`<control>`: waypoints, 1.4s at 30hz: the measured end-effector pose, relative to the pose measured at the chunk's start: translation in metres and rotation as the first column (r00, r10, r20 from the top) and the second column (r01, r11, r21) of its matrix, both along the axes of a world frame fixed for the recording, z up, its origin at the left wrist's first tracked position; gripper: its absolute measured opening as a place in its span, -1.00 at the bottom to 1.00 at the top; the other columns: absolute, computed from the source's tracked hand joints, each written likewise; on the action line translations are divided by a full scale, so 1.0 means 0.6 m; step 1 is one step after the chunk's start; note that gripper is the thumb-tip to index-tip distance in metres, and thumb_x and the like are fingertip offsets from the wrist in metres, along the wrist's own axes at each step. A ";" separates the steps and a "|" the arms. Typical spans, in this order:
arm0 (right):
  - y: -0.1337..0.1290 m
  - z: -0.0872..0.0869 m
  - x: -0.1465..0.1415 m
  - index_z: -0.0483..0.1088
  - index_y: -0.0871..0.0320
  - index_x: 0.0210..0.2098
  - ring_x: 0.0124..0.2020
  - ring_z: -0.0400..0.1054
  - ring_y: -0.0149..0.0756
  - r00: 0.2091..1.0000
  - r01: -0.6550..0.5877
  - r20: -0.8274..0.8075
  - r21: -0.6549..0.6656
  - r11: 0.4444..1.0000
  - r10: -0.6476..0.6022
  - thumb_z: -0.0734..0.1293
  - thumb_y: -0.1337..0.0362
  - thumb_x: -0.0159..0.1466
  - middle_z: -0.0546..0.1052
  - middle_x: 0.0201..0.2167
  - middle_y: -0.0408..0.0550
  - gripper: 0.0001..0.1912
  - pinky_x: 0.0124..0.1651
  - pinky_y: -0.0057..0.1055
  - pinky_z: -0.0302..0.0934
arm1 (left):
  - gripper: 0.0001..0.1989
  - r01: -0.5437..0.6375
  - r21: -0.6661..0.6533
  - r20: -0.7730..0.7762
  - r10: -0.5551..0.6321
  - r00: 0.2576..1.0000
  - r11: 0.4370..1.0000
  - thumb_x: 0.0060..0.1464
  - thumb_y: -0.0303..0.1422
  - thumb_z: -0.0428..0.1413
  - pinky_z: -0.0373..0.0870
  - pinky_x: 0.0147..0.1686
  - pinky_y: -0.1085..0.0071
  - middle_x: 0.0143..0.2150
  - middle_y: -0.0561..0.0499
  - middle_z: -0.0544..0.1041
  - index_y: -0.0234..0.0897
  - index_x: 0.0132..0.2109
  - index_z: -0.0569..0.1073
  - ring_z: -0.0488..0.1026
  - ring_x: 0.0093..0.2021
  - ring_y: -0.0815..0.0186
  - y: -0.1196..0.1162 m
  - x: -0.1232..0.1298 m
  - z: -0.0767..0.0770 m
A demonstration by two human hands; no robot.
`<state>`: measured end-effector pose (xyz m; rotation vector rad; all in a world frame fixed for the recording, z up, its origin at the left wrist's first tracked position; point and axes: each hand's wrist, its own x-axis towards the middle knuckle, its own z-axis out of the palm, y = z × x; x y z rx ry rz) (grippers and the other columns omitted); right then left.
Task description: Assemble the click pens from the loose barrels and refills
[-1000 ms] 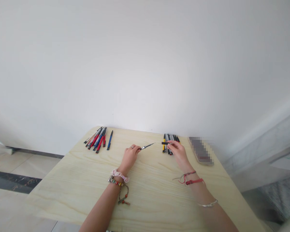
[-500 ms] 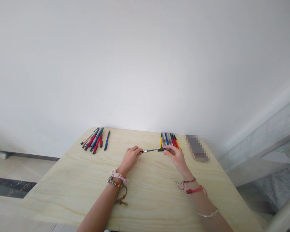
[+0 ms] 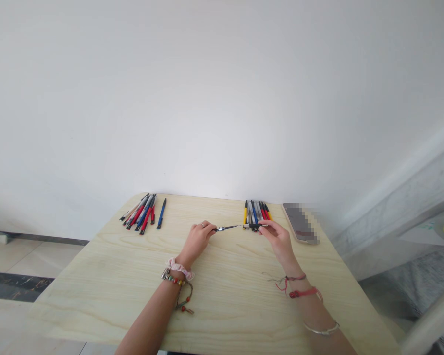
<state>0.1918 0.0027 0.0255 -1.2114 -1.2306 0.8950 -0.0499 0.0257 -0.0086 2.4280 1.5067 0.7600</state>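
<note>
While L hand pinches the refill & R hand the barrel, both left of the phone, their ends face each other, prob. for easier alignment.

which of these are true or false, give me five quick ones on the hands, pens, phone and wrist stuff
1. The left hand holds a thin dark pen part with a shiny section. True.
2. The right hand is empty. False: it holds a short black tube.
3. A blue plastic pen with black ends lies apart from the mixed pile of pens on the left. True.
4. The flat dark phone lies on the left side of the pale wooden table. False: it lies on the right side.
5. A pink fabric scrunchie is on the left wrist. True.
</note>
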 end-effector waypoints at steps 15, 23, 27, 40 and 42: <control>0.000 -0.009 -0.006 0.41 0.17 -0.41 -0.51 0.36 -0.37 0.999 -0.029 -0.028 0.021 0.999 0.030 0.36 0.26 -0.06 0.49 -0.45 -0.09 -0.80 -0.35 -0.38 0.28 | -0.82 0.015 -0.002 -0.023 -0.015 1.000 1.000 0.09 -0.41 -0.08 0.18 -0.23 0.38 -0.26 0.00 0.44 -0.23 -0.21 0.40 0.38 -0.28 0.34 -0.001 -0.001 0.001; 0.000 -0.008 -0.004 0.41 0.16 -0.40 -0.51 0.35 -0.39 0.997 -0.019 -0.069 0.033 0.999 0.021 0.36 0.27 -0.06 0.49 -0.42 -0.08 -0.80 -0.34 -0.39 0.29 | -0.84 0.022 0.004 -0.029 -0.022 0.999 1.000 0.08 -0.42 -0.06 0.19 -0.25 0.39 -0.27 0.01 0.44 -0.22 -0.22 0.40 0.38 -0.28 0.34 0.000 0.000 0.000; -0.004 -0.001 -0.014 0.40 0.16 -0.43 -0.48 0.35 -0.37 0.997 -0.047 -0.053 0.016 0.999 0.048 0.36 0.26 -0.06 0.48 -0.38 -0.07 -0.82 -0.35 -0.38 0.30 | -0.83 0.037 0.009 -0.023 -0.037 0.999 0.999 0.09 -0.41 -0.07 0.19 -0.24 0.39 -0.27 0.01 0.45 -0.23 -0.22 0.40 0.38 -0.29 0.34 -0.001 0.002 0.001; -0.007 0.000 -0.013 0.40 0.15 -0.42 -0.50 0.36 -0.37 1.000 -0.017 -0.019 0.037 0.999 0.017 0.35 0.25 -0.05 0.49 -0.42 -0.08 -0.82 -0.34 -0.36 0.30 | -0.80 0.051 0.003 -0.006 -0.051 0.999 0.999 0.10 -0.39 -0.09 0.20 -0.22 0.38 -0.26 -0.01 0.45 -0.23 -0.22 0.41 0.38 -0.28 0.34 -0.002 -0.002 0.004; -0.008 0.002 -0.013 0.40 0.15 -0.43 -0.49 0.37 -0.35 1.000 -0.014 -0.015 0.034 0.999 0.015 0.35 0.24 -0.05 0.49 -0.42 -0.07 -0.82 -0.34 -0.34 0.30 | -0.80 0.056 -0.006 -0.004 -0.056 0.998 0.998 0.10 -0.39 -0.09 0.20 -0.22 0.37 -0.26 -0.01 0.45 -0.24 -0.21 0.41 0.38 -0.27 0.33 -0.003 -0.001 0.006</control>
